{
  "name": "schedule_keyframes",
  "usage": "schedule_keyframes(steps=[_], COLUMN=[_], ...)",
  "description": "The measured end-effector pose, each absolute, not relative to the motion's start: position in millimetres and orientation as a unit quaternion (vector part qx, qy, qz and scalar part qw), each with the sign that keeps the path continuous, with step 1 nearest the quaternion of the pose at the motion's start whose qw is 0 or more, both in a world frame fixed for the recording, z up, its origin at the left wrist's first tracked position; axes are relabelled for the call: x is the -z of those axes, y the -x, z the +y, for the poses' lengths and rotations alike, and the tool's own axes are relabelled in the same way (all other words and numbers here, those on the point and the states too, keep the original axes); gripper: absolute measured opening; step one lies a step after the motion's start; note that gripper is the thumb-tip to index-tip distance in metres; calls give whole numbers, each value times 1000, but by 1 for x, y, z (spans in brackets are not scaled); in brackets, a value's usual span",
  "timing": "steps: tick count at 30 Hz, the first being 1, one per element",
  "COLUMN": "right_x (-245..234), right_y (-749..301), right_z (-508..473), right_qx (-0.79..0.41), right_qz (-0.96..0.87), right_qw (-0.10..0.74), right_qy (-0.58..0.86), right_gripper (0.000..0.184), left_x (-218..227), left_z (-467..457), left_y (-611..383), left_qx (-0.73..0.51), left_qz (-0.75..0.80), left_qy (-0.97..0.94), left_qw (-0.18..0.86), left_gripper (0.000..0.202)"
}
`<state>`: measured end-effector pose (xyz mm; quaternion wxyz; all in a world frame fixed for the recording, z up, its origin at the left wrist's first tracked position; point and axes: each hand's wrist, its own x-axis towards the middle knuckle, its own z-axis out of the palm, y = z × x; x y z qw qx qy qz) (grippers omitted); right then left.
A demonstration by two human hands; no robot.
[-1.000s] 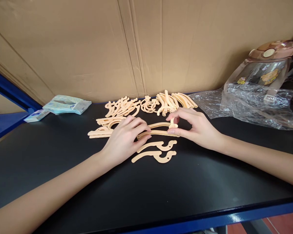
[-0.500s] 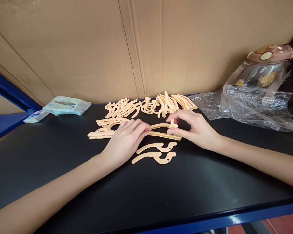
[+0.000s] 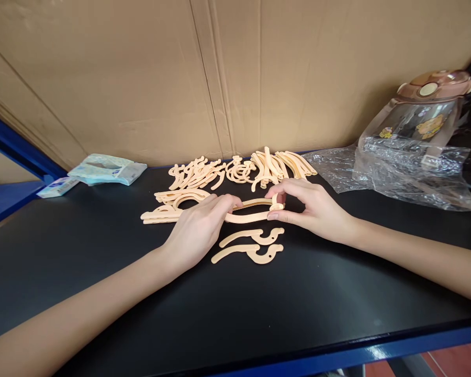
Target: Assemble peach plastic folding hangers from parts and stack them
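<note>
Both hands hold a beige plastic folding-hanger assembly with two long curved arms (image 3: 248, 217) and a small upright end piece at its right. My left hand (image 3: 200, 222) has its fingers closed over the left ends of the arms, hiding the tips. Thumb and fingers of my right hand (image 3: 314, 207) pinch the end piece. Just in front of them lie two pairs of joined hanger parts, an upper one (image 3: 241, 237) and a lower one (image 3: 247, 252), each an arm with a hook-shaped piece. More hanger pieces (image 3: 163, 214) lie left of my left hand, partly covered by it.
At the back are piles of loose hooks (image 3: 196, 175), round pieces (image 3: 240, 172) and curved arms (image 3: 282, 165). Tissue packs (image 3: 105, 170) lie left. Clear plastic wrap (image 3: 337, 167) and a brown-lidded bottle (image 3: 432, 112) stand right, before a cardboard wall (image 3: 141, 78).
The nearer arm has turned and shifted left; it now shows a curved, smooth side. My right hand has moved slightly left with the end piece. The parts on the table are unmoved.
</note>
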<state>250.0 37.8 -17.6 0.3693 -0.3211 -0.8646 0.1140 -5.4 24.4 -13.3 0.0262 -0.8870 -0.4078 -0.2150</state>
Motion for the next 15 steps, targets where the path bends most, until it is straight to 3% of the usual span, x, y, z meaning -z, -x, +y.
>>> schedule_keyframes(steps=[7, 15], right_x=[19, 18], right_y=[-250, -250], right_z=[39, 37], right_qx=[-75, -71], right_qz=[-885, -882], right_qw=[352, 345], right_qy=[296, 313], right_gripper=[26, 26], left_x=[8, 5], left_z=[22, 20], left_y=[2, 0], left_qx=[293, 307], left_qz=[-428, -376], left_qy=[845, 861], left_qw=[-131, -152], left_gripper=[28, 23])
